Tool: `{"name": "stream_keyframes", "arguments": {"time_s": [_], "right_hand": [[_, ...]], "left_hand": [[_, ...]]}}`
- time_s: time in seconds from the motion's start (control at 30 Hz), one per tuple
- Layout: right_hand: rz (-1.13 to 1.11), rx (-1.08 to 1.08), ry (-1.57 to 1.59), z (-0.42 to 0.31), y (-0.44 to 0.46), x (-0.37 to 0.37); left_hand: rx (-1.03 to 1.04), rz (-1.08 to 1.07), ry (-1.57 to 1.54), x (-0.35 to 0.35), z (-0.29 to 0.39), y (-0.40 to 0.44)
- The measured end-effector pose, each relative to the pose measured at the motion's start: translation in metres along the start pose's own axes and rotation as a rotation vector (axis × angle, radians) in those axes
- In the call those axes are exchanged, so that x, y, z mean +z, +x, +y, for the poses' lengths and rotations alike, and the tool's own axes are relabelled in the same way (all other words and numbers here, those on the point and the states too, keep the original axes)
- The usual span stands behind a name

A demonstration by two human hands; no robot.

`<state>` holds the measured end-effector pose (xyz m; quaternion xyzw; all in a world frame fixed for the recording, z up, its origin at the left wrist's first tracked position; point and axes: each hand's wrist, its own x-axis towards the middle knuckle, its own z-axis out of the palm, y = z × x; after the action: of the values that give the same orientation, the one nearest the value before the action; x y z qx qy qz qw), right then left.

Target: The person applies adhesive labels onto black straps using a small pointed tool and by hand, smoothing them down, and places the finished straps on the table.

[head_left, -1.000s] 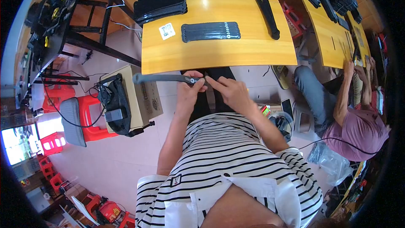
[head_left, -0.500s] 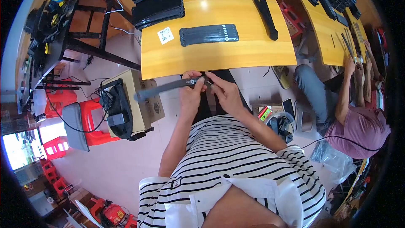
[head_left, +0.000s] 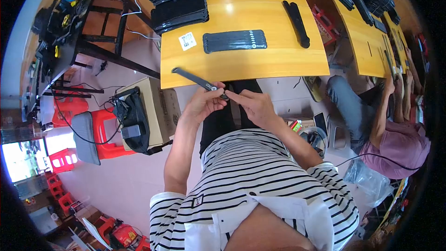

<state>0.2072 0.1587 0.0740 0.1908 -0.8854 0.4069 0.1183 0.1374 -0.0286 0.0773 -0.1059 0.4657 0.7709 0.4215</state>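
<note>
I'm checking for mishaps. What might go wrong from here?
The left hand holds the dark strap near one end, so its free length might swing or slip.
The right hand is close beside it, so their fingers might bump.
The stacked black bundles near the left edge of the table could slide if knocked.

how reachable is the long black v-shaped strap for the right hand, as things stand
Probably yes: nothing on the yellow wooden tabletop seems to stand between the right hand and the long black V-shaped strap, though that hand must first leave the narrow dark strap in the left hand.
</note>
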Motion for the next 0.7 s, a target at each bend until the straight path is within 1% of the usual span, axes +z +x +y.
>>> {"name": "stream_keyframes", "arguments": {"time_s": [0.07,0.13,0.17,0.2,0.23,0.27,0.33,0.37,0.43,0.47,0.53,0.57,0.63,0.67,0.7], "right_hand": [[0.033,0.025,0.022,-0.006,0.000,-0.001],[0.062,0.131,0.163,-0.009,0.000,-0.001],[0.063,0.129,0.162,-0.011,0.000,0.000],[0.063,0.196,0.302,-0.012,0.001,0.000],[0.060,0.265,0.443,-0.013,0.000,0.000],[0.055,0.264,0.445,-0.015,0.000,0.001],[-0.020,0.419,0.679,-0.020,0.003,-0.002],[-0.019,0.417,0.678,-0.022,0.005,-0.006],[-0.134,0.559,0.863,-0.024,0.009,-0.015],[-0.129,0.557,0.860,-0.022,0.009,-0.018],[-0.230,0.616,0.994,-0.019,0.010,-0.024],[-0.218,0.611,0.987,-0.018,0.011,-0.025],[-0.243,0.672,1.147,-0.019,0.009,-0.029],[-0.205,0.675,1.130,-0.020,0.009,-0.034],[-0.278,0.699,1.195,-0.020,0.010,-0.038]], "left_hand": [[0.019,0.010,-0.035,0.011,0.004,-0.008],[0.043,0.019,-0.072,0.020,0.002,-0.016],[0.124,0.117,0.171,0.023,-0.003,-0.020],[0.206,0.217,0.413,0.027,-0.007,-0.023],[0.307,0.263,0.532,0.034,-0.011,-0.025],[0.307,0.268,0.529,0.036,-0.014,-0.028],[0.464,0.310,0.672,0.039,-0.017,-0.031],[0.466,0.310,0.672,0.041,-0.016,-0.033],[0.454,0.298,0.716,0.044,-0.015,-0.036],[0.457,0.294,0.719,0.044,-0.015,-0.037],[0.510,0.253,0.815,0.043,-0.014,-0.038],[0.519,0.242,0.819,0.043,-0.011,-0.039],[0.636,0.208,1.039,0.044,-0.006,-0.044],[0.647,0.168,1.042,0.046,-0.004,-0.046],[0.709,0.172,1.100,0.048,-0.001,-0.048]]}}
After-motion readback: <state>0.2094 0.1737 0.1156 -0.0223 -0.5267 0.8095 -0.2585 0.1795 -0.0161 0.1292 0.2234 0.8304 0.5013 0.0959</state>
